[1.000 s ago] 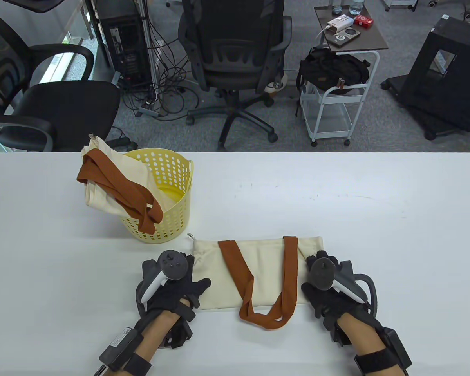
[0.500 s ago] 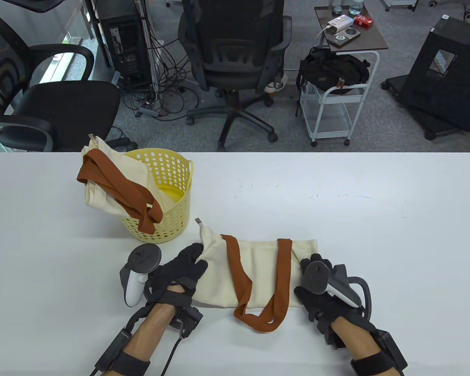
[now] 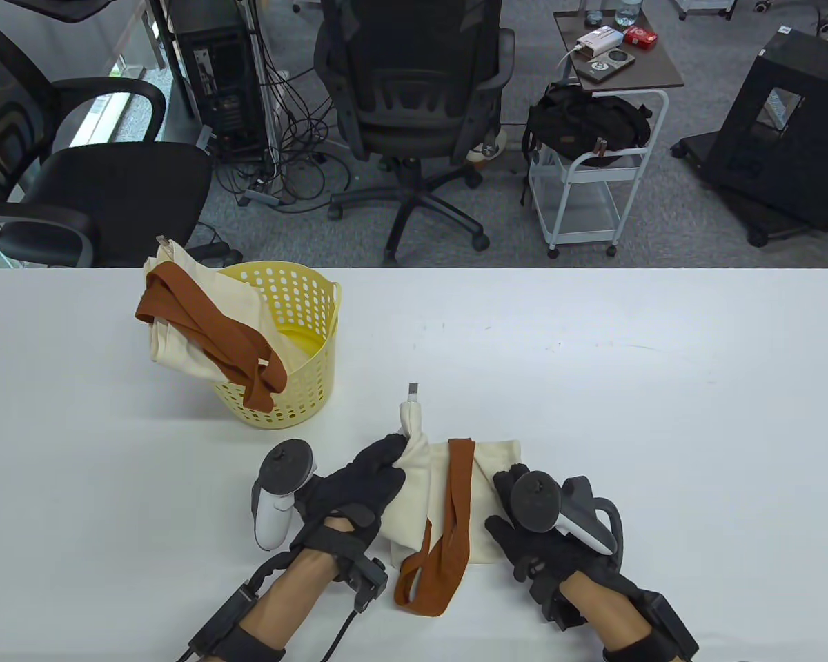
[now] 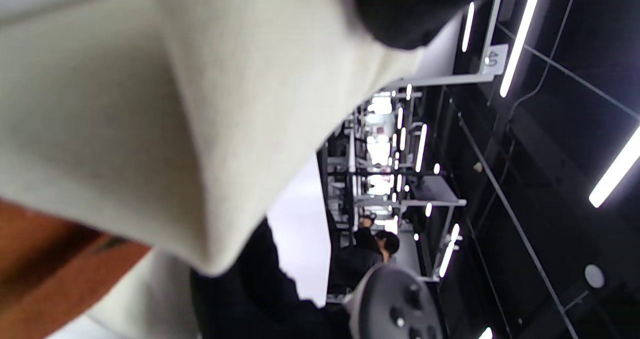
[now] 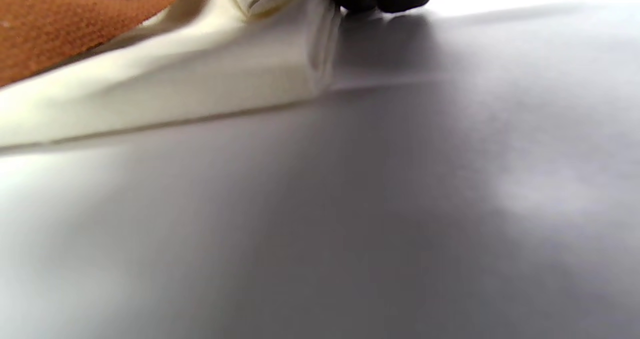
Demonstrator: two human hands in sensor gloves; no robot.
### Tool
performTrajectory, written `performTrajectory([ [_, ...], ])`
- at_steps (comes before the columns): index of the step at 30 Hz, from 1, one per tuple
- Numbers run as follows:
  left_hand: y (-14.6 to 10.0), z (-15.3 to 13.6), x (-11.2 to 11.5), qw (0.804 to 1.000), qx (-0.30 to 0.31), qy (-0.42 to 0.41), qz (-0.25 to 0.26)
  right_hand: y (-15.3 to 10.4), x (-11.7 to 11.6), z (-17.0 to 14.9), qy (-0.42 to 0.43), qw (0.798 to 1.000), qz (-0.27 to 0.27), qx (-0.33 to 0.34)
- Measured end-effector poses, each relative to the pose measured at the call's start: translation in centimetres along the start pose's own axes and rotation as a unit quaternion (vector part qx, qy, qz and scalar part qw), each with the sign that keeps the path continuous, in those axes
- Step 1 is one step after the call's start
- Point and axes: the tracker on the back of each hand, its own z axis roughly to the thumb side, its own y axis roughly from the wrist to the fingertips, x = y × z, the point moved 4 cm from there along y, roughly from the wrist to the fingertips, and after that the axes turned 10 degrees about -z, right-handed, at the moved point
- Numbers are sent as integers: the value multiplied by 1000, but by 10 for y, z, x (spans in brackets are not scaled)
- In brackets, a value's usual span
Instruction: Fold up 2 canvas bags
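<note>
On the white table (image 3: 593,358), a yellow basket (image 3: 303,358) with a second canvas bag (image 3: 179,331) draped over its rim is seen at left. Near the front edge, the cream bag (image 3: 428,496) is gripped by the left hand (image 3: 359,483) at its raised corner and pinched by the right hand (image 3: 545,531) at its right edge. Office chairs, cables and a white cart are seen behind; "40" is readable in the left wrist view.

Legible text — one item only: the number "40" on a small white ceiling tag (image 4: 492,57), left wrist view. Print on the red box (image 3: 639,36) — too small to read.
</note>
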Motion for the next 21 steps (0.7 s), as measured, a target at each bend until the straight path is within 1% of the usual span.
performTrajectory([
  [3,10,-6,17,999,-6,17,-31,0,2,-1,40,999,-6,-3],
  [5,16,-13,27,998,-20,35,-49,0,4,-3,73,997,-7,-3],
  [7,19,-19,31,996,-39,64,-46,0,6,-6,101,995,-4,0],
  [9,21,-23,35,994,-49,81,-50,0,7,-12,135,991,-10,-10],
  [12,24,-26,38,993,-46,89,-56,0,9,-15,174,984,-15,-15],
  [16,25,-31,41,992,-55,95,-57,-4,16,-13,212,977,-33,-5],
  [18,26,-32,42,992,-52,99,-58,-5,16,-8,208,978,-33,1],
  [21,25,-30,43,992,-46,101,-66,-6,9,4,122,992,-24,13],
])
